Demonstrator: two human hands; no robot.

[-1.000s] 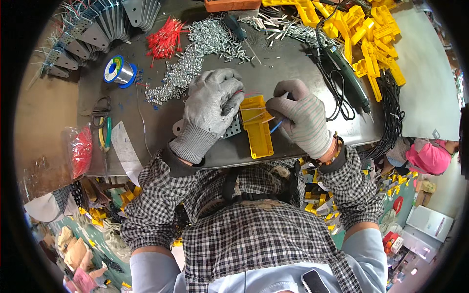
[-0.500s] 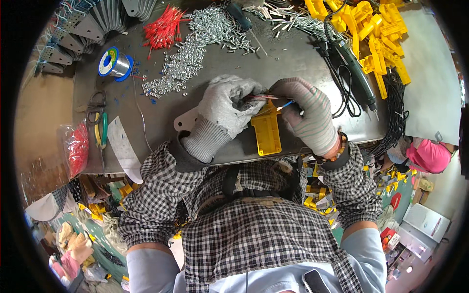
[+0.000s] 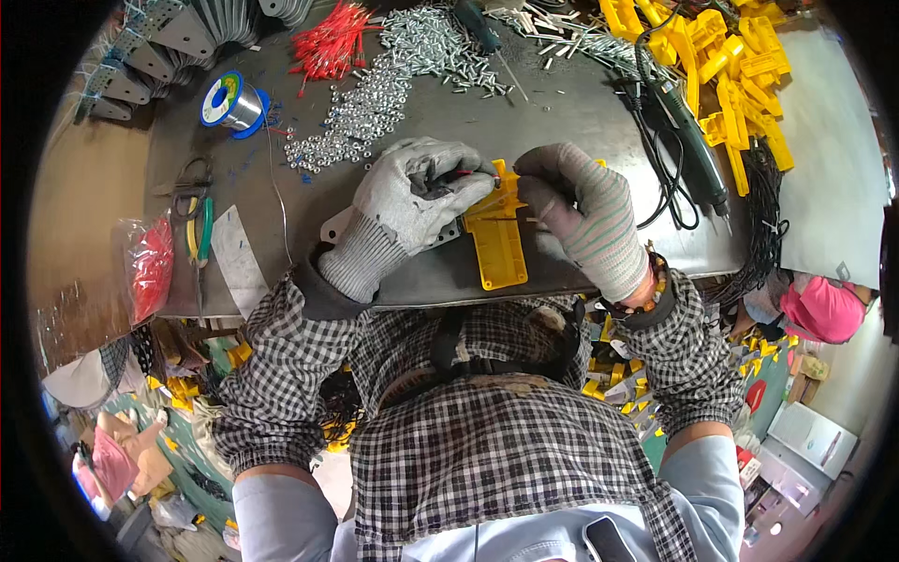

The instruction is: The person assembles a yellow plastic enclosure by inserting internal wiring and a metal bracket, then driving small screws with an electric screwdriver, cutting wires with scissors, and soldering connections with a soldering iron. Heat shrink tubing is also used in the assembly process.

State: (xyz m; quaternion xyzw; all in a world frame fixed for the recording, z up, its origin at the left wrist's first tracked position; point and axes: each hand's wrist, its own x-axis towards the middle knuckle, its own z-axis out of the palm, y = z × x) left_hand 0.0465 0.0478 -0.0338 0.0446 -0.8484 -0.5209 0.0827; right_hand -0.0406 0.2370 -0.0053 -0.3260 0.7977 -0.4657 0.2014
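Observation:
My left hand (image 3: 412,192), in a grey coated glove, pinches a thin red wire (image 3: 461,172) above the upper end of a yellow plastic housing (image 3: 499,253). That housing lies on the bench near its front edge, with a thin dark lead across it. To its right, my right hand (image 3: 582,215), in a striped knit glove, has thumb and fingers closed together; what they hold is hidden. The fingertips of both hands are a short gap apart. Under my left wrist a grey metal plate (image 3: 335,225) with a hole shows partly.
Nuts (image 3: 351,122), metal pins (image 3: 435,47) and red wired parts (image 3: 332,42) lie in heaps at the back. A solder spool (image 3: 234,105), pliers (image 3: 199,234) and a red-filled bag (image 3: 150,272) lie left. A screwdriver (image 3: 492,42), a corded tool (image 3: 693,145) and yellow housings (image 3: 730,66) lie back and right.
My hands have drawn apart; the red wire that stretched between them is now at my left fingers only. The blue-tipped wire near my right hand no longer shows. The yellow housing has shifted slightly left.

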